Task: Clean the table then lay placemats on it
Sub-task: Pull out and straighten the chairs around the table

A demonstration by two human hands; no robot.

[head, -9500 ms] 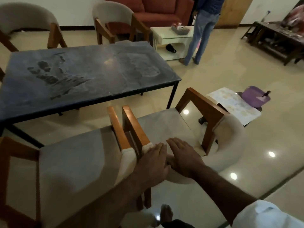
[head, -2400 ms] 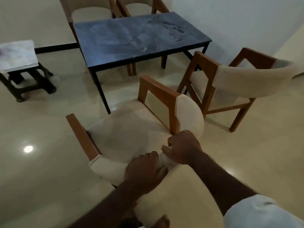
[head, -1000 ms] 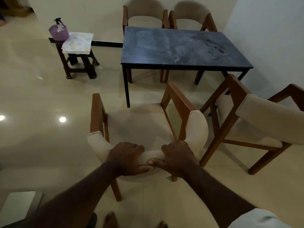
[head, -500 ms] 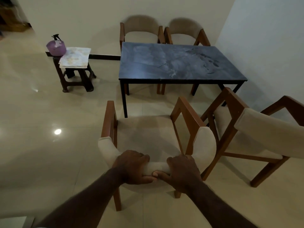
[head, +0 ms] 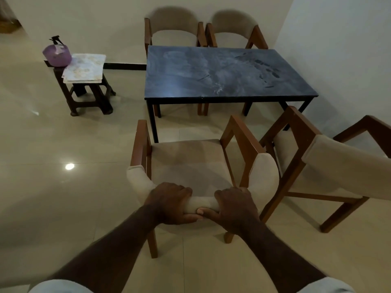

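Note:
The dark table [head: 222, 75] stands ahead against the wall, its top dusty and smeared with hand marks. Between me and it stands a wooden chair [head: 190, 163] with a cream padded seat and back. My left hand [head: 169, 203] and my right hand [head: 234, 206] both grip the top of its padded backrest, thumbs nearly touching. A stack of pale patterned placemats [head: 84, 67] lies on a small dark stool [head: 84, 96] at the left, next to a purple bowl [head: 56, 53] with a spray bottle in it.
A second chair [head: 321, 163] stands at the right, close to the one I hold. Two more chairs [head: 203, 30] sit behind the table by the wall. Glossy tiled floor spreads out to the left.
Over the frames I have swung the chair away from the table's side and drawn it back. In the last second my hands slid slightly apart on the backrest.

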